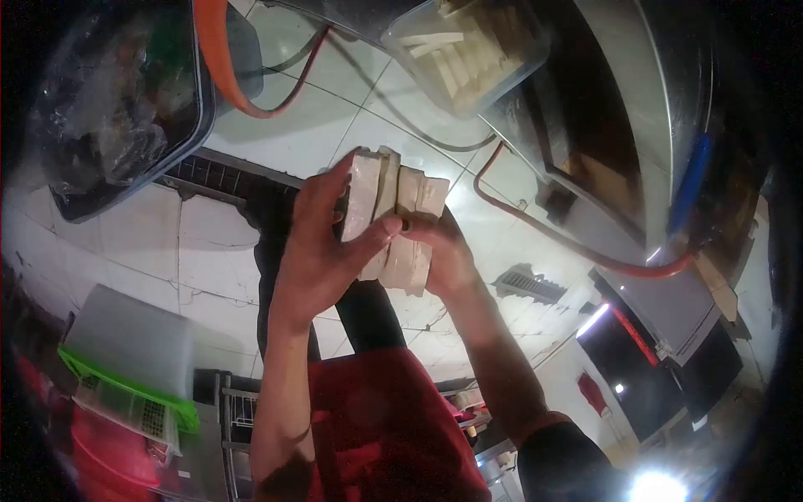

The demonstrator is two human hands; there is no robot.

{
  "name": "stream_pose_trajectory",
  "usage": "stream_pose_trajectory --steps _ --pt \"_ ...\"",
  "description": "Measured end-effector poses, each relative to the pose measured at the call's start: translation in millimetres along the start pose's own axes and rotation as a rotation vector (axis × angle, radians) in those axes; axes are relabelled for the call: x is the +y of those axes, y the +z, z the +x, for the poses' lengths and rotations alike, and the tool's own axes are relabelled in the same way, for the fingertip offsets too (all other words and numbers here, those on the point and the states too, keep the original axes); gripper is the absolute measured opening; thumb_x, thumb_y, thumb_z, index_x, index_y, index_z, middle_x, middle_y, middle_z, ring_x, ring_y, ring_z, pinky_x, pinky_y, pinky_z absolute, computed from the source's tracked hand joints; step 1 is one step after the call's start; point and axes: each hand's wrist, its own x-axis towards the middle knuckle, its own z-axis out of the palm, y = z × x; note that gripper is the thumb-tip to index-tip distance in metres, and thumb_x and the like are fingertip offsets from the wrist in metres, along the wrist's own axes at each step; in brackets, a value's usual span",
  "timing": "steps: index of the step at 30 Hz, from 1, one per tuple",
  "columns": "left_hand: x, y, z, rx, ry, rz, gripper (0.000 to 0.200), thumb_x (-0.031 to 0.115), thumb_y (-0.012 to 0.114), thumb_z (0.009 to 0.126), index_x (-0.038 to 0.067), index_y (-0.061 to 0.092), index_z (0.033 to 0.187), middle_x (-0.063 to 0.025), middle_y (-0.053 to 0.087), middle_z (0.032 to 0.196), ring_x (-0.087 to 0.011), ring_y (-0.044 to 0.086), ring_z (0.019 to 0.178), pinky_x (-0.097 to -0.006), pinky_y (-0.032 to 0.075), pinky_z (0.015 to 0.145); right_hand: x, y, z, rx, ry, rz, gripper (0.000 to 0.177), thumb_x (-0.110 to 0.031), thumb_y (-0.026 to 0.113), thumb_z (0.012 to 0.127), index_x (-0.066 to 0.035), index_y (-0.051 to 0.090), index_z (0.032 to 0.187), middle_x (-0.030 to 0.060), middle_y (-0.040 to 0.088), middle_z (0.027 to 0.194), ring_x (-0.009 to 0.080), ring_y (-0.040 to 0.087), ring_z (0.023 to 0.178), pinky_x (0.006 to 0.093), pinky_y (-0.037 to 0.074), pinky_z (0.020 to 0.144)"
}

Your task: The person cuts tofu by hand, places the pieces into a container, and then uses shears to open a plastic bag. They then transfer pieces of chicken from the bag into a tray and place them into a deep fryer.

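Between both my hands sits a row of several pale, off-white slabs (408,188), pressed side by side like thick-cut pieces; their exact kind does not show. My left hand (314,238) closes around the left side of the row, its thumb lying across the front. From the right, my right hand (450,251) grips the row, and its thumb tip nearly meets the left thumb. The fingers behind the slabs are mostly hidden. Similar pale sticks (456,63) lie in a clear plastic container (470,102) at the top, beyond my hands.
A dark bin (205,125) with clear plastic inside stands at upper left. An orange hose (222,67) hangs beside it, and a reddish hose (569,243) curves along the right. White floor tiles (217,259) hold a drain grate (529,284). A green-rimmed crate (125,381) is lower left.
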Motion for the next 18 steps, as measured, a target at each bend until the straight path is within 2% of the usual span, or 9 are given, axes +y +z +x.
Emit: stream_pose_trajectory --steps 2,3,5,7,9,10,13,16,18 --pt "-3.1 6.9 -1.0 -0.127 -0.050 -0.372 0.060 0.020 0.066 0.089 0.004 0.037 0.139 -0.0072 0.053 0.123 -0.0155 0.050 0.113 -0.0315 0.040 0.097 -1.5 1.6 4.9 0.009 -0.038 -0.093 0.055 -0.003 0.066 0.076 0.002 0.042 0.125 0.0113 0.057 0.108 0.0200 0.059 0.099 0.0329 0.050 0.084" --pt "-5.9 5.9 -1.3 -0.122 -0.049 -0.376 0.060 0.020 0.066 0.089 0.004 0.037 0.139 -0.0072 0.053 0.123 -0.0155 0.050 0.113 -0.0315 0.040 0.097 -3.5 2.6 7.6 0.019 -0.078 -0.185 0.052 -0.003 0.065 0.076 0.002 0.044 0.123 0.0115 0.057 0.108 0.0194 0.059 0.099 0.0323 0.050 0.083" --pt "-11.5 0.3 -1.5 -0.163 -0.182 -0.630 0.054 0.015 0.064 0.091 0.003 0.039 0.138 -0.0066 0.051 0.127 -0.0142 0.049 0.115 -0.0305 0.040 0.096 -12.2 13.3 9.6 0.035 -0.139 -0.253 0.050 -0.003 0.065 0.076 0.002 0.045 0.121 0.0114 0.058 0.106 0.0185 0.059 0.097 0.0315 0.050 0.081" --pt "-17.1 -3.0 -1.0 -0.137 -0.219 -0.623 0.055 0.010 0.064 0.089 0.001 0.039 0.137 -0.0069 0.053 0.124 -0.0144 0.051 0.113 -0.0302 0.040 0.096 -13.8 16.8 13.6 0.051 -0.197 -0.314 0.048 -0.003 0.065 0.076 0.002 0.046 0.120 0.0114 0.059 0.105 0.0176 0.060 0.094 0.0307 0.050 0.079" --pt "-31.7 -5.3 4.0 -0.223 -0.131 -0.602 0.056 0.006 0.064 0.087 0.001 0.039 0.137 -0.0069 0.055 0.122 -0.0141 0.053 0.110 -0.0302 0.042 0.094 -19.6 14.3 19.2 0.038 -0.340 -0.644 0.047 -0.003 0.066 0.075 0.002 0.047 0.118 0.0104 0.060 0.099 0.0165 0.061 0.088 0.0289 0.051 0.074" --pt "-35.0 -4.0 6.7 -0.225 -0.127 -0.604 0.056 0.006 0.064 0.087 0.001 0.039 0.137 -0.0069 0.055 0.122 -0.0141 0.053 0.110 -0.0302 0.042 0.094 -22.5 13.4 22.0 0.037 -0.343 -0.648 0.047 -0.003 0.066 0.075 0.002 0.047 0.118 0.0104 0.060 0.099 0.0165 0.061 0.088 0.0289 0.051 0.074" --pt "-37.6 0.5 11.6 -0.182 -0.099 -0.649 0.057 0.000 0.062 0.084 0.000 0.040 0.136 -0.0097 0.056 0.121 -0.0163 0.055 0.109 -0.0311 0.043 0.094 -26.5 10.6 26.2 0.112 -0.380 -0.928 0.053 -0.005 0.069 0.070 0.002 0.047 0.117 0.0115 0.063 0.091 0.0178 0.063 0.079 0.0302 0.052 0.068" --pt "-30.9 0.8 17.5 -0.198 -0.062 -0.840 0.061 -0.003 0.060 0.080 -0.001 0.037 0.137 -0.0148 0.054 0.125 -0.0226 0.057 0.110 -0.0350 0.047 0.093 -41.5 13.1 27.7 0.095 -0.204 -0.473 0.057 -0.012 0.067 0.069 0.002 0.046 0.120 0.0132 0.063 0.092 0.0207 0.063 0.081 0.0336 0.054 0.072" --pt "-30.6 -3.3 18.7 -0.211 -0.051 -0.885 0.066 -0.003 0.060 0.077 -0.002 0.033 0.138 -0.0194 0.049 0.131 -0.0296 0.058 0.111 -0.0400 0.050 0.091 -50.0 -22.4 42.2 0.000 -0.124 -0.315 0.064 -0.017 0.064 0.070 0.003 0.041 0.127 0.0156 0.059 0.100 0.0256 0.061 0.088 0.0427 0.054 0.079"
